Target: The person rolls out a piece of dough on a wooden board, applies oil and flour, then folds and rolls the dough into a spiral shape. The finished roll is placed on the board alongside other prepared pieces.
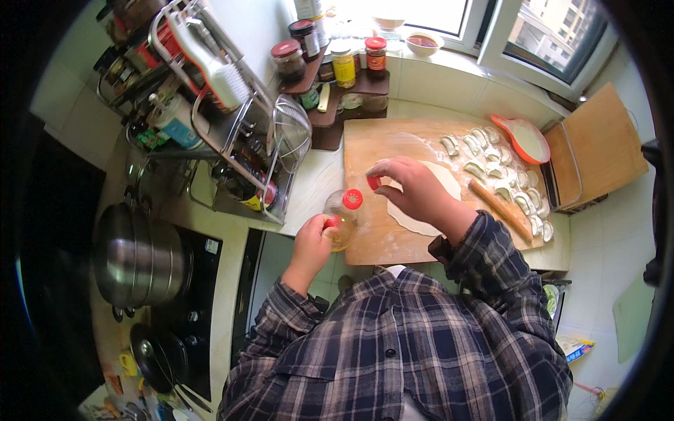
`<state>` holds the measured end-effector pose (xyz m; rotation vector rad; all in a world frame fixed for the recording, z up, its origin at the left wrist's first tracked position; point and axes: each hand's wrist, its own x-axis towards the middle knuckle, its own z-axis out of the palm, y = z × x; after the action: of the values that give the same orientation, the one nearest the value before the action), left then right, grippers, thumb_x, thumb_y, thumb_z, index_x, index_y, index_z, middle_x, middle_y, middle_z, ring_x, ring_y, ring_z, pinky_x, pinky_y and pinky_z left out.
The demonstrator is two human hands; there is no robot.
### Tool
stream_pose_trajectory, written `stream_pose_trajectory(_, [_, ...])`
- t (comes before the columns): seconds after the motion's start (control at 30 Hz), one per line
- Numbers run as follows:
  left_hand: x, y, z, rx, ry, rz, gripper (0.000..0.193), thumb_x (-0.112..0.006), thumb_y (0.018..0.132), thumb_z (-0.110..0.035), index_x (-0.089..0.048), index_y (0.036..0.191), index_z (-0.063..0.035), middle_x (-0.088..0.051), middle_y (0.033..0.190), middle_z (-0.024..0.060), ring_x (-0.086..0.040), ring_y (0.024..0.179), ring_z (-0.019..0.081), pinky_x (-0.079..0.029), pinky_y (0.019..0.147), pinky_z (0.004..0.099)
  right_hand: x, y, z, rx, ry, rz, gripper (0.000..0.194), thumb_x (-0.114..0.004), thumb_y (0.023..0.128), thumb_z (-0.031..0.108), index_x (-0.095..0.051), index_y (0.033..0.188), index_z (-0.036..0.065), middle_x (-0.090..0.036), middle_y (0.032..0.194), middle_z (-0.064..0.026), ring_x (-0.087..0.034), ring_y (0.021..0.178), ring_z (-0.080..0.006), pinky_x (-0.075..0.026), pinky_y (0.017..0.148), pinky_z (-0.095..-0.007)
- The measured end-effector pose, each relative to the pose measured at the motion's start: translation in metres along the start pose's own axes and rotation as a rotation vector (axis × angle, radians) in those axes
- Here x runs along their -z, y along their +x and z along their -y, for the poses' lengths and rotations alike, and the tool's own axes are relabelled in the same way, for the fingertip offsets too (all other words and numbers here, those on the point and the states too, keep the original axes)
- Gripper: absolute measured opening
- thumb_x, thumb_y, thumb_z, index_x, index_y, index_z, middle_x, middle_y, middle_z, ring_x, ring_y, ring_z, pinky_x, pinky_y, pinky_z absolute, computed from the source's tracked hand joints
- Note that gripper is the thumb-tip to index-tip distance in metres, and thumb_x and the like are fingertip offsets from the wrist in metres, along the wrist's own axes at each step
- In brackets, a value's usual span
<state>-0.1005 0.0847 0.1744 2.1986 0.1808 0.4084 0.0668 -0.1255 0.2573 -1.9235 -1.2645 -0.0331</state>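
Observation:
My left hand (309, 243) grips the red handle of a clear oil bottle (346, 231) with yellowish oil in it. The bottle's red top (352, 199) shows small openings. Between the thumb and fingers of my floury right hand (408, 184) is a small red cap (374, 182), apart from the bottle. Below that hand, partly hidden by it, a thin rolled dough sheet (439, 179) lies on the floured wooden board (379, 252). A wooden rolling pin (500, 210) lies right of the dough, alongside several crescent-shaped dumplings (494, 153).
An orange-red scoop of flour (524, 139) stands at the board's far right corner. Jars (345, 68) fill a corner shelf behind. To the left are a metal condiment rack (237, 158), a steamer pot (142, 255) and a lidded pan (158, 352). An upright wooden board (600, 152) stands right.

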Motion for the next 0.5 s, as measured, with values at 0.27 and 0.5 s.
stream_pose_trajectory(0.27, [0.017, -0.015, 0.003, 0.047, 0.019, -0.017, 0.013, -0.062, 0.090, -0.012, -0.061, 0.098, -0.0013, -0.066, 0.090, 0.0179, -0.064, 0.083, 0.0359, -0.050, 0.074, 0.0413, -0.031, 0.030, 0.039, 0.212, -0.233, 0.238, 0.028, -0.067, 0.083, 0.005, -0.065, 0.110, 0.007, -0.067, 0.114, -0.0109, -0.060, 0.107, -0.0322, -0.050, 0.094, -0.0398])
stream_pose_trajectory(0.5, [0.027, -0.025, 0.016, 0.062, 0.052, -0.037, 0.015, -0.064, 0.089, -0.013, -0.060, 0.097, -0.0010, -0.064, 0.092, 0.0188, -0.062, 0.084, 0.0381, -0.049, 0.073, 0.0425, -0.053, 0.040, 0.044, 0.171, -0.354, 0.366, 0.026, -0.067, 0.084, 0.011, -0.066, 0.109, 0.007, -0.067, 0.101, -0.0100, -0.061, 0.100, -0.0317, -0.051, 0.089, -0.0408])
